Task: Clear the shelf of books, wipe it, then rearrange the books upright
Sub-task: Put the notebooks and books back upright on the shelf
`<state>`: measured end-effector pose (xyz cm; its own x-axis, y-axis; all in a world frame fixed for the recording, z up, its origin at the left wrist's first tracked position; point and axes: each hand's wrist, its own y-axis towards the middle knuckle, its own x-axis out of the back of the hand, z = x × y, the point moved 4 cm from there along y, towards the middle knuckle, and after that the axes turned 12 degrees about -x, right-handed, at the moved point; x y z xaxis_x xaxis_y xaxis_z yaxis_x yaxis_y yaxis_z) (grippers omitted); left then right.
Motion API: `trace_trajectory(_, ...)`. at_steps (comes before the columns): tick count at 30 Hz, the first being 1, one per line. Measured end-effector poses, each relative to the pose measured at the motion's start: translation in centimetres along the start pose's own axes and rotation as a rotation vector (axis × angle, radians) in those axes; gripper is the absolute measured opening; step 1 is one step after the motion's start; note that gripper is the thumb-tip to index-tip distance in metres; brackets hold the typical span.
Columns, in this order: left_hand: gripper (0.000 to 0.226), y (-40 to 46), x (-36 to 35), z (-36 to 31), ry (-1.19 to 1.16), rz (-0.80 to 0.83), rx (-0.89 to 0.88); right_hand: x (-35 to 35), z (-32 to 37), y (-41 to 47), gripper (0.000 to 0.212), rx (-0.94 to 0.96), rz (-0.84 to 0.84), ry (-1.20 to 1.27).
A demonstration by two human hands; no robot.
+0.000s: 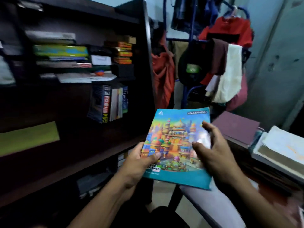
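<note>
Two hands and one bright notebook

The left hand (139, 160) grips the teal castle-picture paper notebook (176, 148) by its edge; the right hand (213, 150) rests loose fingers on its cover.

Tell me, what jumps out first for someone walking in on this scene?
The bright notebook with painted domes, held mid-frame by the left hand, the right hand open against its cover. Left stands a dark bookshelf with stacked books; behind hangs a rack of clothes.

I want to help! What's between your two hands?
In the head view, the colourful castle-cover notebook lies between the left hand and right hand.
</note>
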<state>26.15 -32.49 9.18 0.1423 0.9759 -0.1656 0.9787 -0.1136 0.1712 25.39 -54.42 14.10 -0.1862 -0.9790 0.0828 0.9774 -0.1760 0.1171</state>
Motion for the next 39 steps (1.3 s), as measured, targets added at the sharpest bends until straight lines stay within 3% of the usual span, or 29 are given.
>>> trace_trajectory(5,0.032,-1.4,12.0,-0.3,0.118,-0.275,0.038,-13.3,-1.7,4.5,0.063,-0.041,0.322,0.019)
trace_trajectory(12,0.038,-8.8,30.4,-2.7,0.349,-0.65,0.102,-37.3,-3.7,4.8,0.062,-0.167,0.85,0.083)
trace_trajectory(15,0.044,-11.2,35.0,-2.7,0.453,-0.751,0.111,-43.7,-6.5,3.9,0.063,-0.178,0.966,0.039)
trace_trajectory(19,0.068,-12.2,38.7,-0.5,0.476,-0.828,0.104,-46.4,-9.1,4.4,0.033,-0.275,0.944,0.129)
trace_trajectory(24,0.029,-12.1,39.1,-0.3,0.469,-0.926,0.082,-46.3,-9.5,4.6,0.031,-0.171,0.934,0.013)
trace_trajectory(31,0.023,-12.9,38.3,-0.9,0.47,-1.079,-0.018,-46.0,-9.7,4.7,0.03,0.018,0.898,-0.07)
trace_trajectory(39,0.011,-18.5,37.5,-3.6,0.513,-1.383,-0.185,-46.0,-10.5,5.7,0.031,-0.015,0.681,-0.045)
